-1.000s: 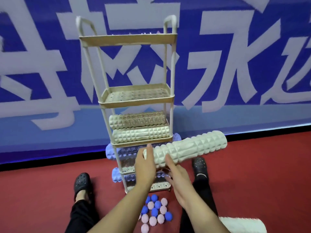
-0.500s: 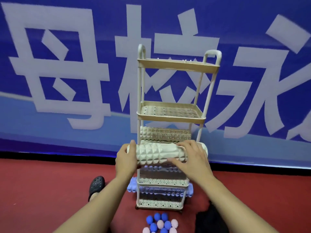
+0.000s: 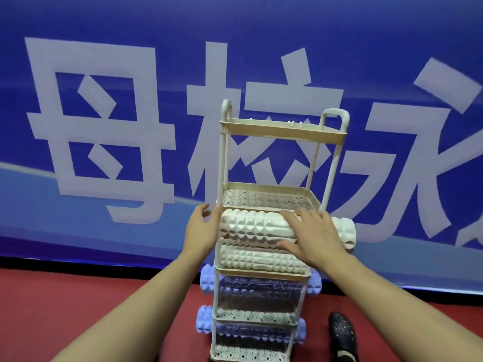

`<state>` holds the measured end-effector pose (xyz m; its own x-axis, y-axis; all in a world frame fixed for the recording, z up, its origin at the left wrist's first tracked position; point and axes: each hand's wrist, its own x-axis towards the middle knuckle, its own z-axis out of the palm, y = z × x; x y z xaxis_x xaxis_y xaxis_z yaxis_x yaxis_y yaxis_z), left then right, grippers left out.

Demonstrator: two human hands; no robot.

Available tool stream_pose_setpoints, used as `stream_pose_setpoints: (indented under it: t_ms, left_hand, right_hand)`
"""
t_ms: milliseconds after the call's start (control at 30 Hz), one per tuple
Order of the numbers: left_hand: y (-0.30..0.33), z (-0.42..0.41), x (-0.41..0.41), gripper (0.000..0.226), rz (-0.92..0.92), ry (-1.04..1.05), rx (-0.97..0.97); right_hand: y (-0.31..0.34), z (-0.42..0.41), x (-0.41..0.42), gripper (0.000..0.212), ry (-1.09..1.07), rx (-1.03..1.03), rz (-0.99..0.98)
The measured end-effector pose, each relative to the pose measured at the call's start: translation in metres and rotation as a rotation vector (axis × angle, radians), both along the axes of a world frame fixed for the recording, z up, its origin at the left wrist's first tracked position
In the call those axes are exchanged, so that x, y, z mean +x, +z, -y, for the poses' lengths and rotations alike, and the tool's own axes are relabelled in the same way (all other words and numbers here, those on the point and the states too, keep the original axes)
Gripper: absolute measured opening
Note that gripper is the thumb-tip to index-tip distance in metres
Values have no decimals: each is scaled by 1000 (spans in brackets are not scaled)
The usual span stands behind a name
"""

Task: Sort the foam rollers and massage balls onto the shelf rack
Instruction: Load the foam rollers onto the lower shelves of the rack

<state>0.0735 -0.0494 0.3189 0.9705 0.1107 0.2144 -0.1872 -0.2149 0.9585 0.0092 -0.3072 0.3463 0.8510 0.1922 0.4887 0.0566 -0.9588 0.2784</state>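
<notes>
White foam roller (image 3: 257,227) sits mid-frame on the rack (image 3: 271,194), stacked over another. Our right hand (image 3: 312,235) lies flat on it, left hand (image 3: 201,228) open at its end. It overhangs rightward; we reckon it may roll off.

A blue banner (image 3: 130,74) covers the whole wall, printed with large pale Chinese characters (image 3: 102,126). A lighter blue band (image 3: 65,212) sweeps across its lower part. Under the banner runs a dark strip (image 3: 78,262) along the base. The floor (image 3: 65,309) is red and matte. The light is even, without hard shadows.
</notes>
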Motion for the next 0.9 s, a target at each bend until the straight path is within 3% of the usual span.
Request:
stream_pose_setpoints:
  t_ms: [167, 300, 533, 733, 900]
  left_hand:
    - [31, 8, 42, 63, 133, 101, 339]
    - [32, 15, 70, 61, 78, 134, 478]
    - [11, 14, 96, 27, -2, 155, 434]
    - [1, 13, 104, 13, -34, 98, 279]
    - [-3, 13, 108, 11, -24, 99, 284]
  right_hand:
    - [29, 4, 26, 74, -157, -76, 114]
    - [46, -1, 52, 71, -191, -121, 134]
    - [47, -2, 98, 69, -111, -116, 69]
    - [32, -3, 131, 69, -62, -24, -25]
    - [28, -2, 155, 73, -87, 23, -94]
